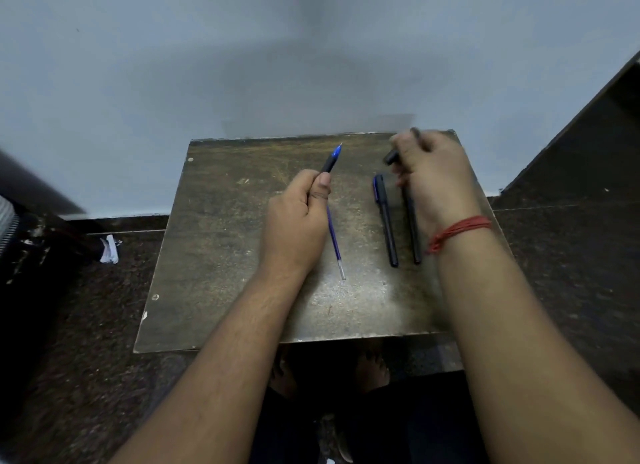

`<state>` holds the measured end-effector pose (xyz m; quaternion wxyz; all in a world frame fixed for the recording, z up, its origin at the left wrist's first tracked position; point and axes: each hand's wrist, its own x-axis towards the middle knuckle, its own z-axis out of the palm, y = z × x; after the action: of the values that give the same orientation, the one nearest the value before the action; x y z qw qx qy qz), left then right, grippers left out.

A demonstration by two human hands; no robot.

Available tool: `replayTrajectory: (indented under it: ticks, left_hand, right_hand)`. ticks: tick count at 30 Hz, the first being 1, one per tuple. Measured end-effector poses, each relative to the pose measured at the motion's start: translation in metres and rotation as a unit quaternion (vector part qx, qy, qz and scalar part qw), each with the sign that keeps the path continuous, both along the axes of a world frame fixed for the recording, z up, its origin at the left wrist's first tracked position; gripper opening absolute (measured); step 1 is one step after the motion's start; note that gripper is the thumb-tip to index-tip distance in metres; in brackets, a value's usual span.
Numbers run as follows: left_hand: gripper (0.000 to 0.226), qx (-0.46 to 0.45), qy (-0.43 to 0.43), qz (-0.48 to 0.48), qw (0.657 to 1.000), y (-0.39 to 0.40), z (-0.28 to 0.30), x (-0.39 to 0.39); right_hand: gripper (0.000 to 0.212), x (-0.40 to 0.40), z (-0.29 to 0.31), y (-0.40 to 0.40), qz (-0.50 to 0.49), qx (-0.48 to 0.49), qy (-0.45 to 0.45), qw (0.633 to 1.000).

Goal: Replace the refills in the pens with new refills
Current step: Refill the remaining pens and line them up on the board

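Refills are mid-swap in the head view, the only view given. On the worn brown counter (221,242), the left hand (294,221) is clenched around a pen front section (330,160), its blue tip pointing toward one o'clock. A blue refill (335,244) trails from under that hand toward five o'clock, its clear end resting on the counter; whether it is seated in the held section is hidden by the fingers. The right hand (436,179), at two o'clock, wears a red thread (460,231) at the wrist and grips a small dark piece (393,157), blurred, probably a cap or barrel part.

Two dark pens lie side by side just left of the right wrist: a capped pen (386,221) with a blue clip, and a second pen (412,228) partly covered by the right hand.

Judging by this, one pen is apart and being refitted; next comes sliding the barrel over the refill, which calls for lining both hands up.

Crumpled paper (110,250) lies on the dark floor at nine o'clock. Nothing blocks the work.
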<state>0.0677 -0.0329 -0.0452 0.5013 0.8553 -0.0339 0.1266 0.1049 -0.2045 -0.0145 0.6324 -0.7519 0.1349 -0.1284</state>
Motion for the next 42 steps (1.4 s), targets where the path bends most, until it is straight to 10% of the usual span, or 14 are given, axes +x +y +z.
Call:
replayTrajectory:
  ticks: [11,24,32,42]
  left_hand:
    - [0.032,-0.005,-0.024,0.073,0.997,0.001,-0.006,0.003]
    - [0.031,-0.015,-0.004,0.087,0.996,0.000,-0.005,0.003]
    - [0.023,0.012,-0.013,0.057,0.998,-0.002,-0.005,-0.001]
    - [0.025,0.036,-0.047,0.019,0.998,-0.007,-0.002,-0.021]
  right_hand:
    - [0.031,-0.019,-0.003,0.035,0.090,-0.425,0.077,0.898]
    - [0.023,-0.022,-0.007,0.040,0.085,-0.505,0.066,0.857]
    - [0.022,-0.010,0.006,0.031,0.072,-0.184,0.011,0.980]
    - [0.013,-0.014,0.006,0.037,0.205,-0.007,0.000,0.979]
